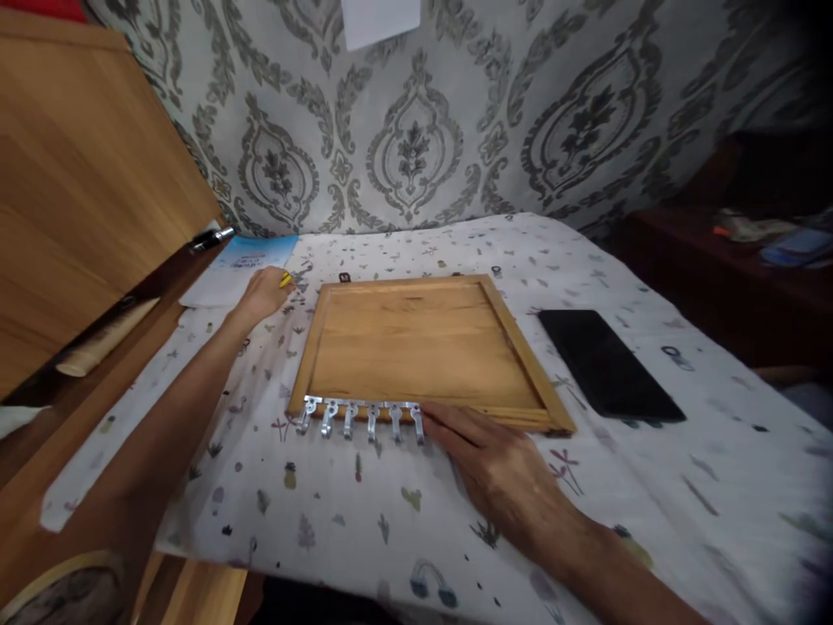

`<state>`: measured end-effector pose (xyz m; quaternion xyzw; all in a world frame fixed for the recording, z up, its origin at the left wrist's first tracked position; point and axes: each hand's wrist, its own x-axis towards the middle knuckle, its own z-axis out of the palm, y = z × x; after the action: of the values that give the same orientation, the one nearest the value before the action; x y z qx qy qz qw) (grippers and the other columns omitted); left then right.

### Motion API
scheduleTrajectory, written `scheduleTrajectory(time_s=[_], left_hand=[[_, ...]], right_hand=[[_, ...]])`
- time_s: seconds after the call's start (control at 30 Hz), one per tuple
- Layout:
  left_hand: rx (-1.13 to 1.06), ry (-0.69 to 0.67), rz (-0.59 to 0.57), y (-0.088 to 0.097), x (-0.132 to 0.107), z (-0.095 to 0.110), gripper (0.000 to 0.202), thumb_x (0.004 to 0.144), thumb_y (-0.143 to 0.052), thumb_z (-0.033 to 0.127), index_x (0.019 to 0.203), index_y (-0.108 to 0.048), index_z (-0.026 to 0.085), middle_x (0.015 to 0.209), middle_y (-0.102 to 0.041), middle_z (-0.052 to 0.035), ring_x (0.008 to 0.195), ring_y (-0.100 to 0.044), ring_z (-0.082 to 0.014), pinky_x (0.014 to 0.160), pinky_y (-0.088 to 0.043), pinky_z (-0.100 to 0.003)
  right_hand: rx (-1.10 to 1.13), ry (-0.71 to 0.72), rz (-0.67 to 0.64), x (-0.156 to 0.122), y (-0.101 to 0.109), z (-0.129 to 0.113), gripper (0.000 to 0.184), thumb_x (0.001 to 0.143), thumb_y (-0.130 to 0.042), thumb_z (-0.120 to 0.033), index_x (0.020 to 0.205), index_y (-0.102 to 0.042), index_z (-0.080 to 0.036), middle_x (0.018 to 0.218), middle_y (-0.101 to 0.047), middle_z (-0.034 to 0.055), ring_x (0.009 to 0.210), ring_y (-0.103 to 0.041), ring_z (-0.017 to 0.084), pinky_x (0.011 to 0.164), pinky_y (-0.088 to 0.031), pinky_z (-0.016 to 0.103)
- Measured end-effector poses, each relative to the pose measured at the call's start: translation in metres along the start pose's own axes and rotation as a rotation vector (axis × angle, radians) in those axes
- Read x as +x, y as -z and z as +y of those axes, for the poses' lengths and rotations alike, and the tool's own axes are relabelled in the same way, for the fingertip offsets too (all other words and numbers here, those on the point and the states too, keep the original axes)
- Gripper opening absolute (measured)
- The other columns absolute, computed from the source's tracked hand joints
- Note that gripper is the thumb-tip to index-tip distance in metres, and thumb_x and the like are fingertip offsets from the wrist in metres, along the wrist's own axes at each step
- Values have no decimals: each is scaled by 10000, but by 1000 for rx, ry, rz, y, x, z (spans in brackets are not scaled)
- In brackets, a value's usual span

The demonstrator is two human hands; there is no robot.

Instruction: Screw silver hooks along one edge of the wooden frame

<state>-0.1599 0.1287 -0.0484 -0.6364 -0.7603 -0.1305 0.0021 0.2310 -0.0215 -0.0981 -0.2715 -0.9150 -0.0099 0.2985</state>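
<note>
A wooden framed board (416, 343) lies flat on the patterned cloth. Along its near edge sits a silver hook rail (361, 405), its several hooks pointing toward me. My right hand (491, 451) has its fingers together and stretched over the rail's right end and the frame edge, holding the rail there; the thumb is hidden. To the left of the board, my left hand (262, 293) is closed around a small yellow thing (285, 279). Only its end shows, so its kind is unclear. That hand is beside a blue and white booklet (227, 269).
A black phone (608, 363) lies right of the board on the white patterned cloth (364, 503). At left stands a wooden panel (91, 191), with a pale rolled or rod-like piece (108, 338) near its base. Patterned fabric (416, 130) hangs behind.
</note>
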Motion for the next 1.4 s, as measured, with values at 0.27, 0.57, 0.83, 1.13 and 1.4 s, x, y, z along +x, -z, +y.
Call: scheduleTrajectory(time_s=[0.27,0.57,0.83,1.13,1.4], left_hand=[[-26,52,-191,-1,8,-24,305,954,-607,386,1101,-649,122,1041,-685,-63,887,-674,-177,787,-588,-367],[91,-36,-282,-17,10,-25,336,936,-633,360,1189,-632,139,1192,-651,-89,1047,-651,-234,882,-571,-426],[122,-84,-303,-14,8,-25,328,941,-627,356,1189,-630,141,1192,-652,-94,1049,-649,-227,893,-567,-435],[56,-116,-301,-13,3,-27,310,939,-630,361,1148,-641,133,1140,-664,-81,1001,-658,-215,863,-573,-413],[-204,-156,-90,3,-13,-15,129,732,-660,262,801,-660,153,763,-688,-1,796,-620,-185,733,-464,-275]], right_hand=[[-20,33,43,-2,-4,4,424,849,-403,61,1046,-736,-112,1112,-765,142,917,-761,232,750,-663,340],[-34,40,45,-1,-3,4,437,856,-378,57,1039,-740,-104,1101,-770,139,915,-764,240,742,-666,338],[-13,36,40,-2,-4,4,427,854,-382,56,1043,-731,-103,1096,-767,148,903,-763,243,720,-668,343],[-7,38,55,-1,-4,3,400,865,-393,54,1026,-726,-100,1085,-769,147,887,-764,262,703,-670,374],[7,27,29,0,-1,1,445,823,-393,77,1053,-722,-114,1101,-764,140,883,-754,240,695,-653,341]])
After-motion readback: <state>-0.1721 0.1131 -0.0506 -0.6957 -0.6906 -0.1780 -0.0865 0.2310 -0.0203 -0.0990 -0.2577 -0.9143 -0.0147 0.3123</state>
